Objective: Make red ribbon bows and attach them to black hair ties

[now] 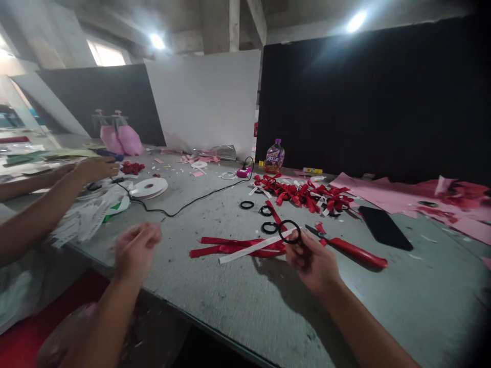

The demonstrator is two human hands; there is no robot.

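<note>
Black ring is clamped between the thumb and fingers of the right hand, raised over a gray table and set against the end of a white strip. Behind it, a bottle with a purple cap and label stands upright, amber liquid showing near its base; at far left, two pink vessels stand side by side, their contents impossible to make out. Motion blurs the left hand, its fingers curled near the table edge; whether they grip anything cannot be told. A co-worker's arms are cut off by the frame. Fingers hide the ring's lower right edge. Slim, round and plain, it resembles the loose rings lying just beyond, near a heap of red bows. Red ribbons lie beneath the strip, with a red-handled tool and a phone at right.
</note>
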